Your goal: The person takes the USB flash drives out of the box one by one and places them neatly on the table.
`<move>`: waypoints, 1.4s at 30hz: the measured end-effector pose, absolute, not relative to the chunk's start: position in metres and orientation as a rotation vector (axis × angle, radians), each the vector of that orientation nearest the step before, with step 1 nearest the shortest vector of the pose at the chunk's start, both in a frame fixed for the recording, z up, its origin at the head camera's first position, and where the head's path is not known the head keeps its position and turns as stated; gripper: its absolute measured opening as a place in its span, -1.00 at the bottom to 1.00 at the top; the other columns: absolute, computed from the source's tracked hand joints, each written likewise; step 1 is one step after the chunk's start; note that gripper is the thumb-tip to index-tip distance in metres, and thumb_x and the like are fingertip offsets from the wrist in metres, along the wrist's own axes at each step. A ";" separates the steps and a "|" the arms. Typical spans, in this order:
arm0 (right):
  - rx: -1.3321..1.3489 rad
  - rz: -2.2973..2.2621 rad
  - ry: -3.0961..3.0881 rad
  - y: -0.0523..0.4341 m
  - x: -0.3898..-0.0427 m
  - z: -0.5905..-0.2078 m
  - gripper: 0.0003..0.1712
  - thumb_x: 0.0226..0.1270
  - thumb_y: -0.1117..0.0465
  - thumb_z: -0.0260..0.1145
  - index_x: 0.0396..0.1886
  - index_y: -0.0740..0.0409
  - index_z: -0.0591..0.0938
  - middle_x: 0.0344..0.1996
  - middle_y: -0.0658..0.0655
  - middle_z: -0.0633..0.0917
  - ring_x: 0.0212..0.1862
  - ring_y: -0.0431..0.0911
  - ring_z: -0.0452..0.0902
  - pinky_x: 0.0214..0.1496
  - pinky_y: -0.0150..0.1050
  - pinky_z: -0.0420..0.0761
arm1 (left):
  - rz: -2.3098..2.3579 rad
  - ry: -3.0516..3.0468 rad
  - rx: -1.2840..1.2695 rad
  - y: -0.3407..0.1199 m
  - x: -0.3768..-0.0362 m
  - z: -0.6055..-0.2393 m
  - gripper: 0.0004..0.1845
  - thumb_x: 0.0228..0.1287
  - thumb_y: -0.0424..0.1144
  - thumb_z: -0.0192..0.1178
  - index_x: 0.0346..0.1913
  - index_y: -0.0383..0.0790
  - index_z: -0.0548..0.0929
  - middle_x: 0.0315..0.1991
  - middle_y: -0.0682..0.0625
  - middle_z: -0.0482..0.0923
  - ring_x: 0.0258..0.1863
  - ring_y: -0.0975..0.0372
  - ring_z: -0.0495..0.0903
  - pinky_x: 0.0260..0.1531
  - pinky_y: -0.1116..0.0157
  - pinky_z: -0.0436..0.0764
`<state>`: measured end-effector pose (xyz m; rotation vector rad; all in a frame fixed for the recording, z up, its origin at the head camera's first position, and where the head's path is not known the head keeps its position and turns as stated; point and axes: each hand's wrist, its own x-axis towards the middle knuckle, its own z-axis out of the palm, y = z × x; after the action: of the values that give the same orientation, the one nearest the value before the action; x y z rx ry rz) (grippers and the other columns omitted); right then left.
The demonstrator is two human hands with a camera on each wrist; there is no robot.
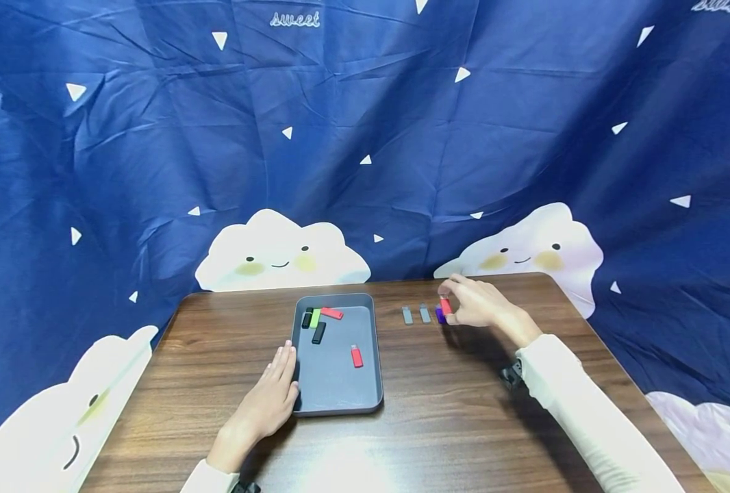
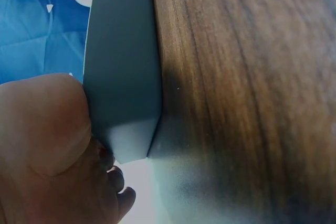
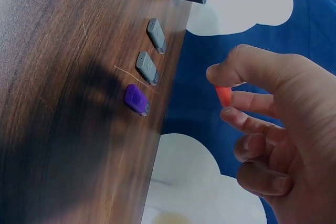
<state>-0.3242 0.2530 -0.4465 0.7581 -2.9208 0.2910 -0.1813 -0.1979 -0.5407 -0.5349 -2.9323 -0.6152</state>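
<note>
Left hand (image 1: 270, 397) flat against grey tray (image 1: 337, 400) holding five sticks, right hand (image 1: 479, 303) grip pinching one red stick (image 1: 445, 305), three on table (image 1: 451, 383)

Tray (image 1: 304, 404) left of three drives (image 1: 424, 313)

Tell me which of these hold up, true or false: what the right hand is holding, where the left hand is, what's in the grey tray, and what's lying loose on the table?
1. The right hand pinches a red stick between thumb and fingers. True.
2. The left hand is lifting the grey tray off the table. False: it lies flat against the tray's left side, and the tray sits on the wooden table.
3. The tray holds a green stick. True, together with two black and two red ones.
4. Three grey sticks lie loose on the table. False: there are two grey sticks and one purple stick.
5. The purple stick lies in the tray. False: it lies on the table, under the right hand.
</note>
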 end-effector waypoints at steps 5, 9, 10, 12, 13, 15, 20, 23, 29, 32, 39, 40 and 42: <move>0.755 0.295 -2.926 0.257 -0.326 -0.449 -0.41 0.00 0.05 0.61 0.09 0.08 0.73 0.03 0.08 0.70 -0.18 0.04 0.72 -0.13 0.13 0.73 | -0.624 -2.942 -0.534 -0.198 -0.181 -0.541 -0.33 0.62 -0.28 -0.02 0.62 -0.57 0.14 0.68 -0.42 0.05 0.66 -0.30 0.12 0.56 -0.31 0.26; 0.743 0.305 -2.936 0.259 -0.326 -0.450 -0.39 0.01 0.05 0.62 0.11 0.09 0.73 0.04 0.09 0.70 -0.19 0.03 0.71 -0.10 0.14 0.73 | -0.618 -2.974 -0.510 -0.197 -0.180 -0.537 -0.33 0.64 -0.27 -0.03 0.63 -0.56 0.13 0.70 -0.40 0.01 0.69 -0.25 0.08 0.62 -0.25 0.22; 0.742 0.306 -2.938 0.259 -0.326 -0.450 -0.39 0.01 0.05 0.62 0.12 0.09 0.73 0.05 0.09 0.70 -0.19 0.03 0.72 -0.09 0.14 0.73 | -0.617 -2.981 -0.507 -0.197 -0.180 -0.536 -0.33 0.64 -0.27 -0.04 0.63 -0.56 0.13 0.70 -0.40 0.01 0.69 -0.25 0.08 0.62 -0.25 0.22; 0.742 0.307 -2.940 0.260 -0.327 -0.451 -0.39 0.01 0.05 0.61 0.12 0.10 0.73 0.04 0.09 0.70 -0.19 0.03 0.72 -0.09 0.14 0.73 | -0.607 -2.995 -0.501 -0.197 -0.179 -0.535 -0.33 0.65 -0.26 -0.04 0.63 -0.55 0.12 0.70 -0.39 0.00 0.69 -0.25 0.07 0.62 -0.24 0.22; 0.740 0.307 -2.940 0.261 -0.327 -0.452 -0.39 0.01 0.05 0.60 0.12 0.10 0.73 0.04 0.08 0.69 -0.20 0.03 0.72 -0.09 0.14 0.73 | -0.606 -2.999 -0.500 -0.197 -0.179 -0.535 -0.33 0.65 -0.26 -0.04 0.63 -0.55 0.13 0.70 -0.39 0.01 0.69 -0.25 0.07 0.62 -0.24 0.22; 0.738 0.307 -2.936 0.263 -0.328 -0.453 -0.41 0.00 0.06 0.59 0.09 0.10 0.73 0.03 0.08 0.69 -0.18 0.04 0.73 -0.08 0.15 0.74 | -0.602 -3.018 -0.490 -0.197 -0.179 -0.535 -0.32 0.66 -0.25 -0.04 0.64 -0.54 0.11 0.71 -0.38 -0.01 0.70 -0.23 0.06 0.63 -0.23 0.20; 0.734 0.312 -2.937 0.266 -0.329 -0.455 -0.42 -0.02 0.07 0.59 0.08 0.10 0.73 0.02 0.08 0.69 -0.17 0.06 0.73 -0.08 0.15 0.74 | -0.599 -3.047 -0.467 -0.196 -0.178 -0.533 -0.32 0.67 -0.25 -0.04 0.66 -0.50 0.09 0.73 -0.34 -0.05 0.72 -0.19 0.01 0.66 -0.20 0.16; 0.735 0.314 -2.944 0.267 -0.330 -0.456 -0.41 -0.01 0.07 0.59 0.09 0.11 0.72 0.01 0.09 0.68 -0.18 0.06 0.73 -0.08 0.15 0.74 | -0.593 -3.040 -0.467 -0.196 -0.178 -0.533 -0.33 0.67 -0.25 -0.04 0.65 -0.51 0.11 0.72 -0.34 -0.03 0.71 -0.20 0.03 0.66 -0.20 0.17; 0.713 0.324 -2.964 0.271 -0.334 -0.461 -0.39 0.00 0.08 0.60 0.11 0.14 0.71 0.01 0.11 0.67 -0.17 0.07 0.73 -0.06 0.17 0.73 | -0.589 -3.033 -0.468 -0.197 -0.179 -0.534 -0.33 0.67 -0.24 -0.04 0.65 -0.51 0.10 0.72 -0.34 -0.03 0.71 -0.19 0.03 0.66 -0.19 0.18; 0.692 0.336 -2.976 0.273 -0.335 -0.463 -0.38 0.00 0.08 0.60 0.11 0.13 0.71 0.01 0.11 0.67 -0.16 0.07 0.73 -0.04 0.17 0.73 | -0.586 -3.041 -0.467 -0.197 -0.180 -0.534 -0.32 0.68 -0.24 -0.04 0.66 -0.50 0.09 0.73 -0.34 -0.05 0.72 -0.19 0.02 0.66 -0.19 0.16; 0.678 0.358 -2.985 0.277 -0.340 -0.470 -0.42 -0.03 0.08 0.58 0.07 0.10 0.71 -0.01 0.08 0.66 -0.22 0.00 0.68 -0.10 0.14 0.72 | -0.578 -3.046 -0.467 -0.197 -0.179 -0.534 -0.32 0.68 -0.24 -0.04 0.66 -0.49 0.08 0.73 -0.32 -0.06 0.72 -0.18 0.01 0.67 -0.17 0.15; 0.677 0.357 -2.985 0.277 -0.340 -0.471 -0.42 -0.03 0.08 0.58 0.06 0.09 0.71 -0.01 0.07 0.66 -0.22 -0.01 0.68 -0.10 0.13 0.72 | -0.581 -3.044 -0.467 -0.197 -0.179 -0.534 -0.32 0.68 -0.25 -0.04 0.66 -0.50 0.08 0.73 -0.33 -0.05 0.72 -0.18 0.01 0.67 -0.17 0.15; 0.675 0.357 -2.984 0.278 -0.341 -0.473 -0.42 -0.03 0.09 0.59 0.06 0.09 0.71 -0.01 0.06 0.66 -0.22 -0.02 0.67 -0.10 0.12 0.72 | -0.583 -3.045 -0.469 -0.197 -0.179 -0.534 -0.32 0.68 -0.25 -0.03 0.66 -0.50 0.08 0.73 -0.33 -0.06 0.72 -0.18 0.01 0.67 -0.17 0.14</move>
<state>-0.3408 0.2780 -0.4725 0.6746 -2.9842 0.3573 -0.1791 -0.1968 -0.5336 -0.4688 -3.0452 -0.5832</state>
